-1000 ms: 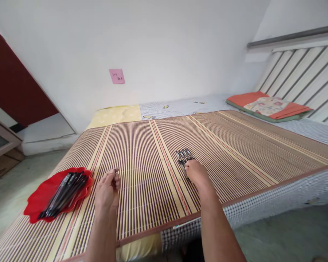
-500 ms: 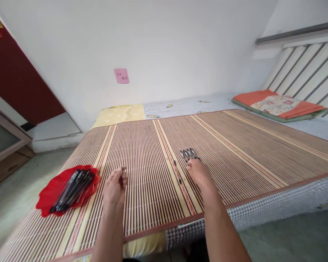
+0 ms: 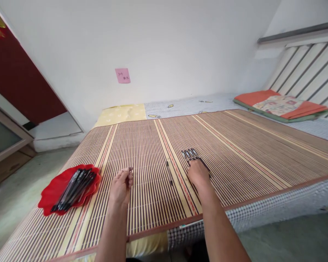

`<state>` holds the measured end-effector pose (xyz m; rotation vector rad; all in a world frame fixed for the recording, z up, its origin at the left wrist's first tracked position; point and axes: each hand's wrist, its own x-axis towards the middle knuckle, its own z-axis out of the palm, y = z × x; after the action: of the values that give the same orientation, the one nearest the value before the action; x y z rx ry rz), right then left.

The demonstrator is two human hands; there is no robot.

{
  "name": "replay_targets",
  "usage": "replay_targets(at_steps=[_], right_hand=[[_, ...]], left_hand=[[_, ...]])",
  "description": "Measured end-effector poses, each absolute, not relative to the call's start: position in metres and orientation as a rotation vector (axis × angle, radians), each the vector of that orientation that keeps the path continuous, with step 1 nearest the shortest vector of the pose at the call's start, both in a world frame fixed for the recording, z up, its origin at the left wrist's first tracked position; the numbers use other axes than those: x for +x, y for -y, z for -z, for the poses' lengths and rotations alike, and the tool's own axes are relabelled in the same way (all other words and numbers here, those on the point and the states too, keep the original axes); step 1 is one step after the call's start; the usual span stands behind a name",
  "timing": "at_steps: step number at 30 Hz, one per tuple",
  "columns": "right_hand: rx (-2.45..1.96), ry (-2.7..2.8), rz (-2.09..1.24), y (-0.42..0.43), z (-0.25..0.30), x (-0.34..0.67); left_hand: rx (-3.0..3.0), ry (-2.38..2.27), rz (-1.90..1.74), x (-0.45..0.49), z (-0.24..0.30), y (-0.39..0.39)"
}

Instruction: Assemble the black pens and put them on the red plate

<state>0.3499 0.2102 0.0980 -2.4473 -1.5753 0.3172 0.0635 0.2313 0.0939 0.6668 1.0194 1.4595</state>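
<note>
My left hand (image 3: 121, 186) lies on the bed's bamboo mat (image 3: 235, 145), its grip pinched shut on a small dark piece (image 3: 130, 169). My right hand (image 3: 198, 173) covers the near ends of a row of pens (image 3: 190, 154); I cannot tell whether its grip holds any. One loose pen (image 3: 168, 173) lies between the hands. Far left, a red plate (image 3: 50, 189) holds more pens (image 3: 72, 185).

Four pens (image 3: 190, 154) lay in a row, and one pen (image 3: 169, 173) lay alone. One red plate (image 3: 47, 198) held a bundle (image 3: 72, 185) too overlapped to count. There was one mat (image 3: 248, 153), one note (image 3: 123, 75), one cushion (image 3: 281, 105).
</note>
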Motion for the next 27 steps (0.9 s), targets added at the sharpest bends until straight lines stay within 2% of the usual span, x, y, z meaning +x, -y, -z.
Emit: replay_targets(at_steps=[12, 18, 27], right_hand=[[-2.289, 1.706, -0.441, -0.206, -0.096, 0.346], [-2.179, 1.831, -0.612, -0.203, -0.094, 0.342], [-2.071, 1.705, -0.551, -0.216, -0.092, 0.307]], left_hand=[[0.676, -1.021, -1.442, 0.066, -0.098, -0.229], [0.692, -1.019, -1.444, 0.065, -0.096, -0.229], [0.703, -1.002, -1.413, 0.07, -0.095, -0.226]])
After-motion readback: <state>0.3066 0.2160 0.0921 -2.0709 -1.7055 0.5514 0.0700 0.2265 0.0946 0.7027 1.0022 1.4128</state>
